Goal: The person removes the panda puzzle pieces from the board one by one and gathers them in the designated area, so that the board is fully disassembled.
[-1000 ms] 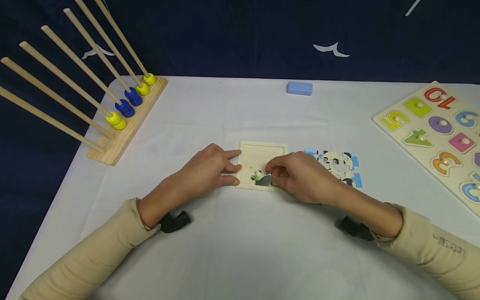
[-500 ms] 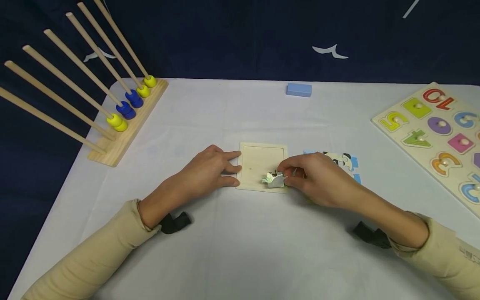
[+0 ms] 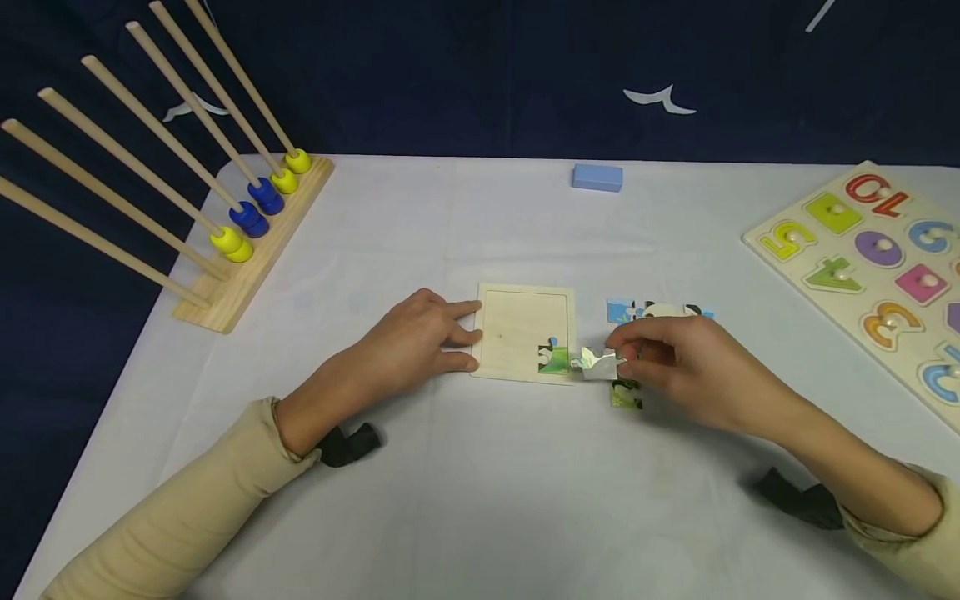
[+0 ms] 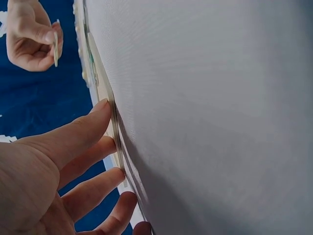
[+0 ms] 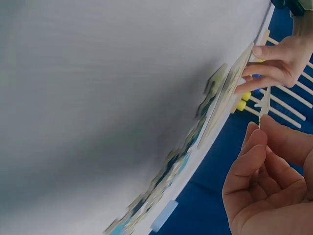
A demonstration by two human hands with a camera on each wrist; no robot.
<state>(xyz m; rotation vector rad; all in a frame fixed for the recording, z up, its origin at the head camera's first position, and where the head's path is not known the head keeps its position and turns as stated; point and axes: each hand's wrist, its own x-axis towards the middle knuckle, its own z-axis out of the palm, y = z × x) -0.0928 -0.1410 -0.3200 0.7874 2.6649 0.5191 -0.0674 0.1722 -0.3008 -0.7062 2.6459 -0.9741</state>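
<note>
A square wooden puzzle tray [image 3: 517, 321] lies mid-table. Along its left edge rest the spread fingertips of my left hand [image 3: 408, 342], the thumb and fingers mostly straight. One green, black and blue puzzle piece [image 3: 554, 357] sits in the tray's near right corner. Just right of the tray, my right hand [image 3: 693, 367] pinches another puzzle piece [image 3: 598, 364] between thumb and fingers, its face shining with glare. The right wrist view shows this piece edge-on, raised above the table. Under and behind the right hand lie more panda puzzle pieces [image 3: 621, 311], partly hidden.
A wooden rod stacker [image 3: 255, 258] with yellow and blue beads stands at the back left. At the back edge lies a blue block [image 3: 597, 177]. A number-and-shape peg board [image 3: 862, 267] occupies the right side. One green piece [image 3: 626, 394] lies near the right hand.
My right hand has lifted the pinched piece from the tray and carried it right, past the tray's edge. The corner piece now shows. The left hand has stayed put.
</note>
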